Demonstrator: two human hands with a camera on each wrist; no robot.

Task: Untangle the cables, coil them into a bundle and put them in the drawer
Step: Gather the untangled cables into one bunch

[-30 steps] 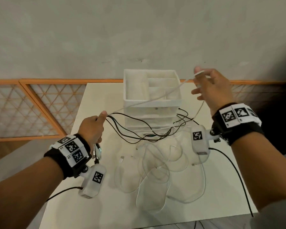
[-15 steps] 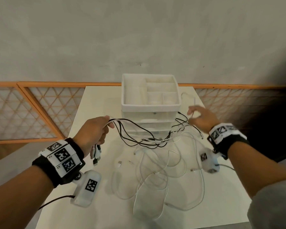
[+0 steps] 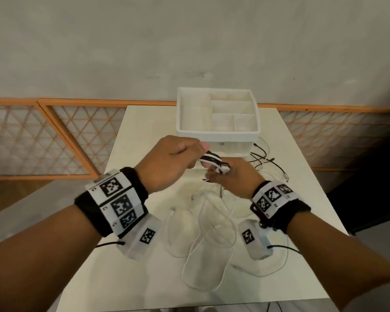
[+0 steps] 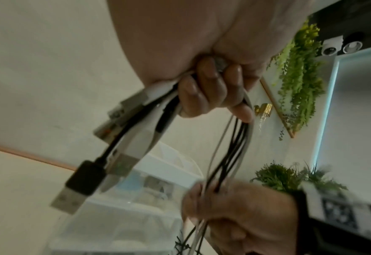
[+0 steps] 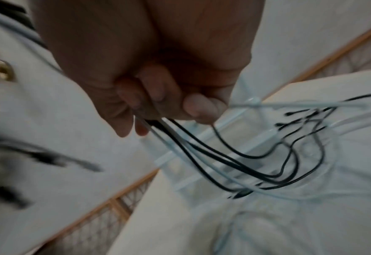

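Above the table [image 3: 131, 262], both grips, left hand [image 3: 173, 163] and right hand [image 3: 232, 176], clench the cables [image 3: 214, 162] between them.

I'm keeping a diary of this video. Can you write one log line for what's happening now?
step: gathering cables | left hand: grips cable bundle near the plugs | right hand: grips same bundle lower | white cables: loose on table | drawer unit: closed

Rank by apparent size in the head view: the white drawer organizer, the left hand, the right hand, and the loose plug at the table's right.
1. White drawer organizer.
2. Left hand, though it is nearer the camera.
3. Right hand, partly hidden, so its order with the left is unsure.
4. Loose plug.
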